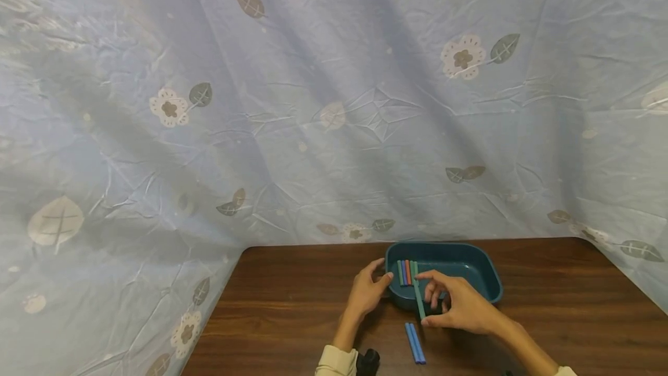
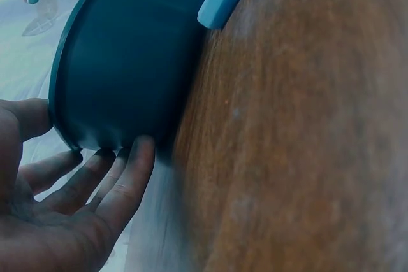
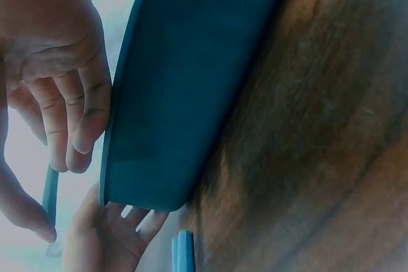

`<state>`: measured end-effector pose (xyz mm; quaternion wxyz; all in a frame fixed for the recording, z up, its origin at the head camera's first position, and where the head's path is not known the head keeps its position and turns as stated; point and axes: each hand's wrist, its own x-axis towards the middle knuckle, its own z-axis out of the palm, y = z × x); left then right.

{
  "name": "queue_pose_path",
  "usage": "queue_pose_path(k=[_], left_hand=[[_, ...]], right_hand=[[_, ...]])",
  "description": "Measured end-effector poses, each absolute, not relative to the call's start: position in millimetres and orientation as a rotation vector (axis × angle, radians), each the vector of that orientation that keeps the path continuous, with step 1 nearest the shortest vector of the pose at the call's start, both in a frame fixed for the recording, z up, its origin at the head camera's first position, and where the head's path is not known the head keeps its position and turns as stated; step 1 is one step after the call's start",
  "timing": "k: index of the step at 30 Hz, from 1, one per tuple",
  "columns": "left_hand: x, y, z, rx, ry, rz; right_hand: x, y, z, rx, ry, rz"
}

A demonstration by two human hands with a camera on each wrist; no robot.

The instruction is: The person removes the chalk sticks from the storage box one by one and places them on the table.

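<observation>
A teal plastic tub [image 1: 472, 274] stands on the table. My left hand [image 1: 367, 290] holds its left end, thumb at the rim and fingers against the outer wall [image 2: 121, 81]. Between the thumb and index finger of my right hand [image 1: 464, 306], a slim green stick [image 1: 420, 302] is pinched by its ends, slanting over the tub's front rim. Inside the tub, several sticks [image 1: 407, 273] in green, blue and red lie side by side toward the left. Two blue sticks [image 1: 415, 343] lie parallel on the table in front of the tub.
Under everything is a dark brown wood-grain table [image 1: 282, 300] with rounded back corners. A pale blue sheet [image 1: 323, 149] printed with leaves and flowers hangs behind it and along the sides. A small black object [image 1: 368, 361] shows by the left sleeve [image 1: 336, 360].
</observation>
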<state>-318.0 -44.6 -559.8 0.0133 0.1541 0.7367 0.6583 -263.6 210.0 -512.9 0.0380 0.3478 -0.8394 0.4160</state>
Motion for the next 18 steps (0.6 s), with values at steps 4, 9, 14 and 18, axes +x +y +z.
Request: queue_pose_path(k=[4,9,14,18], left_hand=[[-317.3,-44.6,-559.0,0.462,2.303,2.047],[-316.1,-44.3,-558.3,0.459,2.295,2.057],[-315.8,-43.7,-557.4,0.458,2.277,2.072],[-315.2,-43.5,-556.7,0.459,2.276,2.077]], right_hand=[[-257.6,209.2,-515.9,1.118,-2.548,1.319],[-250.3,210.1,-523.0,1.179,-2.556,1.387],[-246.7,212.5,-529.5,1.201,-2.596,1.412],[-244.8,214.6,-534.4,1.205,-2.643,1.436]])
